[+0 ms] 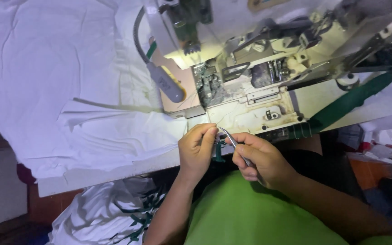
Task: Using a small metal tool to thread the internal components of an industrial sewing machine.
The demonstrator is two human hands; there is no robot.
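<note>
My left hand (197, 147) pinches a thin thread with thumb and forefinger at the front edge of the sewing machine (259, 86). Beside it, my right hand (260, 159) grips metal tweezers (230, 139) whose tips point up-left and meet the left fingertips. A small dark green piece (218, 152) hangs between the two hands; which hand holds it is unclear. Both hands hover just in front of the machine bed, above my green shirt.
White fabric (60, 81) is piled over the table's left half. A lit gooseneck lamp (164, 81) shines on the needle area. Green tape (355, 102) runs off the machine to the right. More printed white cloth (110, 213) lies on my lap.
</note>
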